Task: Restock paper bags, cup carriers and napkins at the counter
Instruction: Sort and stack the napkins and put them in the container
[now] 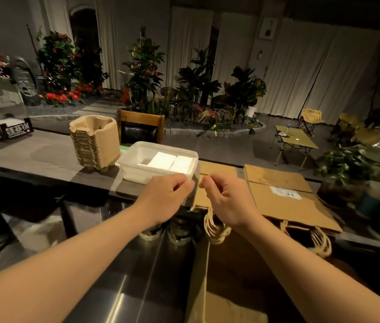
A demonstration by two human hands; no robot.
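A translucent plastic container [135, 170] stands on the grey counter [44, 155] and holds two stacks of white napkins [172, 160]. My left hand [168, 194] has its thumb and curled fingers at the container's near right corner, apparently gripping the rim. My right hand [226, 197] hovers beside it with its fingers curled and thumb against forefinger; nothing shows between them. Under the right hand lie flat brown paper bags [217, 170] with rope handles [214, 227]. A larger stack of bags [277, 197] lies further right. A stack of pulp cup carriers [94, 143] stands left of the container.
A black napkin holder [7, 130] sits at the counter's far left. A potted plant [343, 173] and dark jars crowd the right end. An upright paper bag [226, 276] stands on the steel surface [137, 276] below me. A chair [140, 129] is behind the counter.
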